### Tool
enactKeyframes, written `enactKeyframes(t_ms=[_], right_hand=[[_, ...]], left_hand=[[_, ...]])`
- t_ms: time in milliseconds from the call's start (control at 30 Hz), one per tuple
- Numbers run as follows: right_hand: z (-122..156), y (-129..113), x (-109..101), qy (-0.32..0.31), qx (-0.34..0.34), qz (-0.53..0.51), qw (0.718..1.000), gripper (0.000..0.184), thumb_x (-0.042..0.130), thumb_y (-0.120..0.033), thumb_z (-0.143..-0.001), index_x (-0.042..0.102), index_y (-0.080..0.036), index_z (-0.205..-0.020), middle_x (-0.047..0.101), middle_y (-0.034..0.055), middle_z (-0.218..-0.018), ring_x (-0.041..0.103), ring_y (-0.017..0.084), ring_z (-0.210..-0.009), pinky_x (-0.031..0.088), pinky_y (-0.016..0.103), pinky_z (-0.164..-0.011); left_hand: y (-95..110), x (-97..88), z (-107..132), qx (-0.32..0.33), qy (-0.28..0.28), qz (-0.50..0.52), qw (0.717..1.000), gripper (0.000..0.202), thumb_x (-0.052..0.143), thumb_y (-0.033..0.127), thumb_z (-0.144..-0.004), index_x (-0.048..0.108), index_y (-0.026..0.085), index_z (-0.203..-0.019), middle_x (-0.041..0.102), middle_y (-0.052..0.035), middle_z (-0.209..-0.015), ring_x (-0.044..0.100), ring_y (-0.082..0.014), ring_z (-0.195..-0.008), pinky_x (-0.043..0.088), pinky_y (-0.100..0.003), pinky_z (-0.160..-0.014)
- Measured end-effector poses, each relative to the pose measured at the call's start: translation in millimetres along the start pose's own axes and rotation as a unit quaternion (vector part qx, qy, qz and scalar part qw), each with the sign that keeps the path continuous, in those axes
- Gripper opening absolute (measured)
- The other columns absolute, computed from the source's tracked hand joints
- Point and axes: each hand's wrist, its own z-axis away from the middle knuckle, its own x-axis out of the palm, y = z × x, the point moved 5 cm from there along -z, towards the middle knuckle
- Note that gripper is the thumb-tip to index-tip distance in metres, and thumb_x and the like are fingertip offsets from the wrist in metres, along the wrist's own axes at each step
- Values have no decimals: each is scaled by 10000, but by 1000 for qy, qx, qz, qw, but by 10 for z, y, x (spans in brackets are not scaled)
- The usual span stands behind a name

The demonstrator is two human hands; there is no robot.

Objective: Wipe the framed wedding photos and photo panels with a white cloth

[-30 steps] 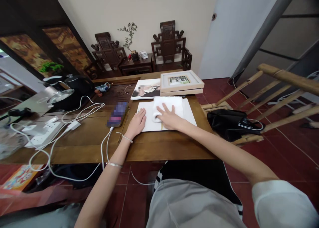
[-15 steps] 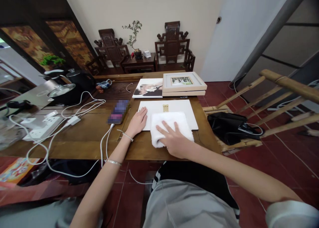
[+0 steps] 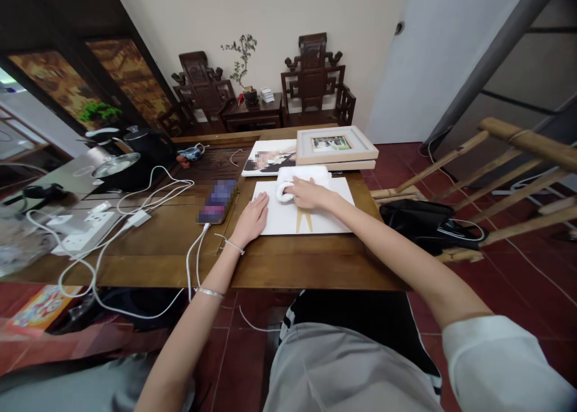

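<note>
A white flat board (image 3: 329,217), face down with a small gold stand fitting on it, lies on the wooden table (image 3: 288,262). My left hand (image 3: 252,218) rests flat on the board's left edge, fingers stretched out. My right hand (image 3: 306,193) presses a folded white cloth (image 3: 301,175) onto the board's far edge, fingers spread over the cloth. Behind the board lie a printed photo canvas (image 3: 265,158) and a stack of light framed pictures (image 3: 336,148).
A phone (image 3: 217,200) on a charging cable lies left of the board. White cables, a power strip (image 3: 85,232) and pots fill the table's left side. A black bag (image 3: 419,220) sits on a bamboo chair to the right. Carved dark chairs stand by the far wall.
My right hand has slid the white cloth from the board's near edge away to its far edge, uncovering the gold fitting. My left hand has stayed on the board's left edge.
</note>
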Motion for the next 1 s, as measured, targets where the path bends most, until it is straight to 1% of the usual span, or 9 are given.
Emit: enactKeyframes(t_ms=[100, 167, 267, 433, 533, 633, 833, 933, 1000], right_hand=[[-78, 119, -56, 6, -10, -5, 1000, 543, 404, -21, -825, 616, -178, -1299, 628, 179, -1305, 554, 315, -1234, 436, 500, -1006], [-101, 159, -81, 12, -22, -5, 1000, 509, 407, -29, -829, 647, -171, -1256, 675, 161, -1217, 622, 286, -1113, 460, 403, -947], [-93, 144, -87, 16, -23, 4, 1000, 479, 409, -31, -830, 672, -166, -1207, 698, 157, -1165, 644, 283, -1060, 468, 367, -895], [96, -67, -19, 8, -6, 29, 1000, 516, 389, -16, -835, 646, -165, -1257, 642, 195, -1273, 595, 329, -1170, 466, 488, -952], [318, -305, 89, 2, -21, 65, 998, 535, 412, -19, -823, 623, -161, -1294, 477, 195, -1492, 385, 396, -1392, 375, 656, -1035], [583, -563, 244, 4, -30, 99, 995, 550, 421, -46, -837, 590, -153, -1349, 311, 192, -1602, 212, 459, -1466, 287, 766, -1040], [1063, -990, 414, 26, -60, 90, 994, 467, 433, -111, -863, 663, -174, -1265, 321, 183, -1601, 219, 478, -1464, 259, 777, -1057], [1101, -1055, 379, 22, -73, 83, 994, 457, 434, -127, -867, 666, -179, -1258, 349, 182, -1588, 239, 470, -1460, 275, 773, -1055], [1002, -1015, 356, 0, -71, 79, 994, 485, 428, -116, -861, 640, -170, -1295, 344, 188, -1589, 237, 471, -1459, 274, 784, -1045]], left_hand=[[-4, 3, 0, 0, 2, 1, 1000, 500, 333, 263, -982, 493, 125, -1435, 438, -140, -1545, 359, -263, -1467, 288, -502, -1206], [-3, 1, 1, 3, 8, 4, 1000, 491, 344, 258, -978, 499, 148, -1431, 453, -124, -1539, 366, -258, -1463, 291, -501, -1206], [-3, -2, 3, 3, 12, 8, 1000, 487, 345, 259, -979, 507, 144, -1424, 459, -129, -1534, 370, -258, -1461, 290, -494, -1209], [-3, 6, 3, 5, 9, 10, 1000, 487, 339, 262, -983, 504, 147, -1427, 452, -130, -1539, 365, -262, -1464, 295, -500, -1206], [-6, 14, 3, 9, 14, 8, 1000, 485, 350, 261, -978, 502, 160, -1428, 462, -119, -1534, 371, -257, -1462, 299, -496, -1204], [-3, 15, 7, 8, 19, 7, 1000, 486, 350, 263, -979, 499, 156, -1429, 462, -122, -1534, 369, -255, -1463, 301, -489, -1206], [29, 3, 10, 2, 12, 1, 1000, 488, 333, 235, -980, 502, 129, -1425, 452, -143, -1537, 369, -266, -1462, 301, -505, -1202], [29, 2, 8, 3, 12, 2, 1000, 486, 339, 223, -975, 502, 159, -1428, 454, -124, -1539, 368, -258, -1463, 300, -516, -1200], [16, 4, 6, 3, 16, 7, 1000, 488, 336, 231, -977, 504, 156, -1428, 459, -124, -1535, 372, -256, -1461, 296, -510, -1205]])
